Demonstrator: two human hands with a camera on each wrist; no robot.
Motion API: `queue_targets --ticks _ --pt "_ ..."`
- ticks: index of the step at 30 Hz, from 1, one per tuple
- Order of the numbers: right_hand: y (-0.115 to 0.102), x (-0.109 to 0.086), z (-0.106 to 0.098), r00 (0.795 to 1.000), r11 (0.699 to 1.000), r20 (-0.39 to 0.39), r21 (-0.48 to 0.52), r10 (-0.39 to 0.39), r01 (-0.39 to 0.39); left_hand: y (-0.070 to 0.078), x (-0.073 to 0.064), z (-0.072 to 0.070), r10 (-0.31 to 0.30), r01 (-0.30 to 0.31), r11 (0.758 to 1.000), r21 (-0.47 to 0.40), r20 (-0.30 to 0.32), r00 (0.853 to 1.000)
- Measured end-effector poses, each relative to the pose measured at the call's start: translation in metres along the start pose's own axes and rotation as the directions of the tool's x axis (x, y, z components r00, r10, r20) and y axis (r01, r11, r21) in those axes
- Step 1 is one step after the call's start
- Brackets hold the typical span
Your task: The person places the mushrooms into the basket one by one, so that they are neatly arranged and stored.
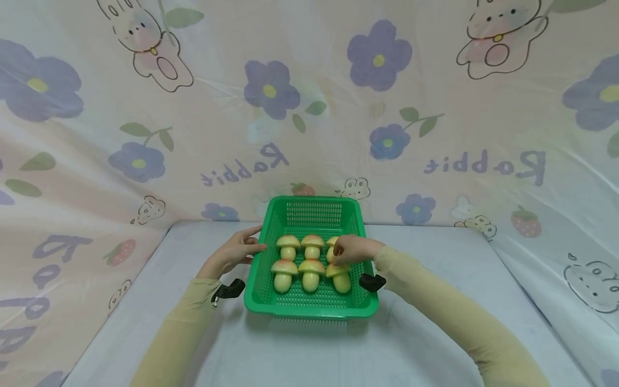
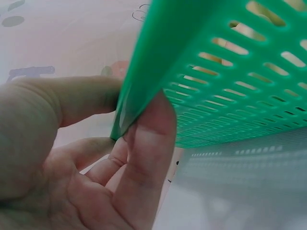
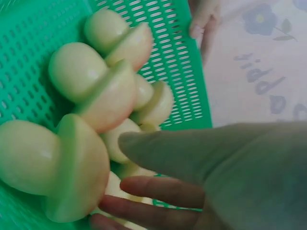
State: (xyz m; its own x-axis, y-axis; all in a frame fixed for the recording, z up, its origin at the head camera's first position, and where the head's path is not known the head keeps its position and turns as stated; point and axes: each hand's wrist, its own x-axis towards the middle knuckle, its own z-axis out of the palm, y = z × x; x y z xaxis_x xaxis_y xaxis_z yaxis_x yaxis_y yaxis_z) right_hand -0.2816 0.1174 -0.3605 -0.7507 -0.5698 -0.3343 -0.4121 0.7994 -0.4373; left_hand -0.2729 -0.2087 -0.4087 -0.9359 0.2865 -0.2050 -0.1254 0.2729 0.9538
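Observation:
Several yellow toy mushrooms with pink-tinged caps lie in two rows in a green plastic basket (image 1: 314, 310). My left hand (image 1: 237, 248) holds the basket's left rim. In the left wrist view, the fingers of that hand (image 2: 110, 167) lie on both sides of the rim. My right hand (image 1: 355, 249) reaches over the right side of the basket, at the back right mushroom (image 1: 331, 252), which it partly hides. In the right wrist view, its thumb and fingers (image 3: 163, 191) are apart and rather straight, close against the back mushrooms. A front right mushroom (image 1: 342, 282) lies just below this hand.
The basket stands on a white table (image 1: 425, 333). Behind and beside it hangs a pale cloth (image 1: 319, 145) printed with rabbits and purple flowers. Dark wrist devices (image 1: 372, 282) sit on both forearms, the right one close to the basket's right rim.

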Motion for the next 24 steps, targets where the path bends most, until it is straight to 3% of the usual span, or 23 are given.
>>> queue_targets --ticks 4,8,15,20,24 --pt "0.004 -0.011 -0.004 0.997 0.995 -0.034 0.078 -0.066 0.068 -0.001 0.001 0.0 0.001 -0.001 1.0 0.003 0.006 1.0" --pt "0.014 -0.023 -0.007 0.989 0.97 -0.097 0.203 -0.114 0.132 -0.002 0.001 -0.001 0.011 -0.011 1.0 0.007 0.009 1.0" --pt "0.042 -0.05 -0.006 0.951 0.85 -0.237 0.442 -0.198 0.287 -0.011 -0.004 -0.003 0.035 -0.035 0.999 -0.017 0.0 0.999" --pt "0.069 -0.072 0.001 0.922 0.808 -0.356 0.492 -0.153 0.324 -0.02 -0.012 -0.004 0.055 -0.056 0.998 -0.008 -0.053 0.997" --pt "0.095 -0.088 0.011 0.906 0.827 -0.414 0.478 -0.087 0.297 -0.029 -0.019 -0.008 0.047 -0.049 0.999 -0.018 -0.111 0.993"
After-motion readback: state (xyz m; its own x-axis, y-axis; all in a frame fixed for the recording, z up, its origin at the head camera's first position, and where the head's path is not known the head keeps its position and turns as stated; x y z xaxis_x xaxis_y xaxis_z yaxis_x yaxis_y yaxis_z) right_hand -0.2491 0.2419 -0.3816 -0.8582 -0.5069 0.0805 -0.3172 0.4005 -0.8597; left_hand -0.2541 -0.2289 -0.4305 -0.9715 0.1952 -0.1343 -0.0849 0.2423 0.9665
